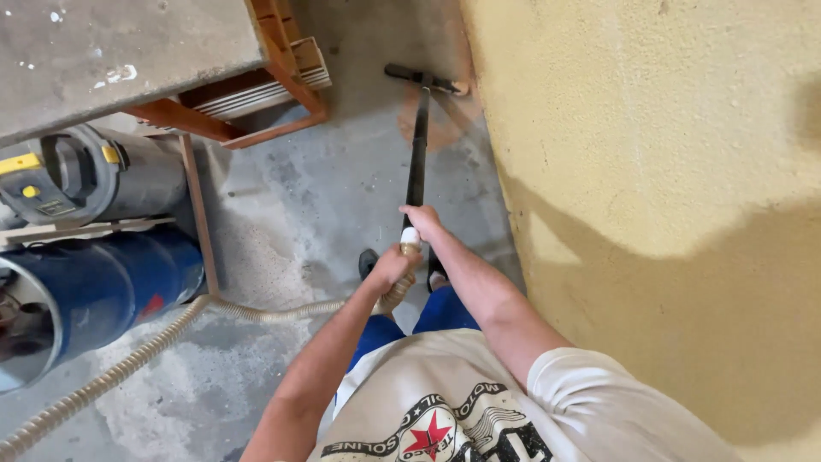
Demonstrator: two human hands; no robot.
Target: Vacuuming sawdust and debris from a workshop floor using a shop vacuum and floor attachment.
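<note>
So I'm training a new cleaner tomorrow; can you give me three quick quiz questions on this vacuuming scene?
1. True or false: both hands grip the black vacuum wand.
2. Where does the floor nozzle sit? A) under the workbench B) on the floor by the yellow wall
3. What colour is the drum lying at left?

Key: 1 true: left hand lower, right hand above it. 2 B. 3 blue.

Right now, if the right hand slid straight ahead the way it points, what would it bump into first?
The right hand points along the black vacuum wand it grips. Sliding on, it would probably meet the floor nozzle first, resting on the concrete floor beside the yellow wall.
</note>
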